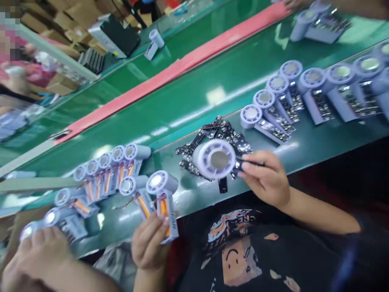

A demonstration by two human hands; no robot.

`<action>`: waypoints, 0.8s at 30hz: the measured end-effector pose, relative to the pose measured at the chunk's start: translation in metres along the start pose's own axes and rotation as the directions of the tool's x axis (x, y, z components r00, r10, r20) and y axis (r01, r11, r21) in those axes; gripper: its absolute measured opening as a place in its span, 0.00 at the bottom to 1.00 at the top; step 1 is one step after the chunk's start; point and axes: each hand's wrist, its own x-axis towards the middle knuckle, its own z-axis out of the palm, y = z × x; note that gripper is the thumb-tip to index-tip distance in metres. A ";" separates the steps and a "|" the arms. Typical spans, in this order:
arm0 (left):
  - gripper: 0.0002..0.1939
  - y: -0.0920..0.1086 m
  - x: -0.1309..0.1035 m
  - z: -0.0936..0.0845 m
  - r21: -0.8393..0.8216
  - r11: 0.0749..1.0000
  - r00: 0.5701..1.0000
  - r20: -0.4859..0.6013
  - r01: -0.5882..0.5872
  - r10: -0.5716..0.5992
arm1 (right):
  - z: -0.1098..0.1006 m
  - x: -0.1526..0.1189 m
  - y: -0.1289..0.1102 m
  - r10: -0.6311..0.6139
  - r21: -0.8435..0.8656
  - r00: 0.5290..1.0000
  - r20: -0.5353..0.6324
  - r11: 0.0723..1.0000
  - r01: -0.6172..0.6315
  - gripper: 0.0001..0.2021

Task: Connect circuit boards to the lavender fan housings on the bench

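My left hand (150,239) is closed on the lower end of a lavender handheld fan housing (162,182). Its handle is open, showing an orange part inside. My right hand (267,178) pinches a thin black circuit board (238,163), seen almost edge-on, beside a round lavender fan head (214,158). Whether board and fan head touch, I cannot tell; no handle shows on that head. Under and around it lies a heap of black circuit boards (237,136). Another housing with an orange part (136,188) lies just left of the one in my left hand.
More fan housings (105,162) stand in a row at left, and housings with boards (264,99) line the right. A co-worker's hands (42,251) are at lower left, another person's hand (293,5) at top right. A red strip (170,71) divides the green conveyor (194,97).
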 end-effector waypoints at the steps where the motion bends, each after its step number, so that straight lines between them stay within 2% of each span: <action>1: 0.13 0.005 0.001 0.010 -0.002 0.994 0.994 -0.005 -0.110 0.110 | -0.010 0.000 0.008 0.023 -0.118 1.000 -0.019 0.993 -0.025 0.13; 3: 0.20 0.013 0.009 0.026 0.034 0.945 0.946 -0.015 -0.324 0.325 | -0.025 -0.004 0.023 0.034 -0.290 0.999 -0.029 0.956 -0.041 0.10; 4: 0.22 0.015 0.014 0.033 0.060 0.917 0.918 -0.011 -0.395 0.397 | -0.030 -0.007 0.030 0.040 -0.350 0.999 -0.024 0.935 -0.046 0.09; 6: 0.23 0.015 0.021 0.042 0.091 0.891 0.894 -0.015 -0.445 0.448 | -0.034 -0.014 0.042 0.072 -0.439 0.997 -0.008 0.896 -0.069 0.07; 8: 0.22 0.012 0.025 0.046 0.096 0.894 0.897 -0.013 -0.438 0.441 | -0.033 -0.018 0.048 0.107 -0.491 0.994 -0.002 0.866 -0.094 0.07; 12: 0.20 0.011 0.026 0.043 0.110 0.917 0.923 0.078 -0.384 0.377 | -0.027 -0.017 0.047 0.166 -0.547 0.986 -0.001 0.825 -0.140 0.07; 17: 0.15 0.025 0.022 0.038 0.228 0.937 0.962 0.138 -0.263 0.236 | -0.020 -0.008 0.048 0.299 -0.704 0.954 0.034 0.685 -0.190 0.09; 24: 0.17 0.037 0.021 0.032 0.191 0.961 0.964 0.213 -0.201 0.160 | -0.014 -0.003 0.053 0.343 -0.746 0.934 0.095 0.646 -0.162 0.12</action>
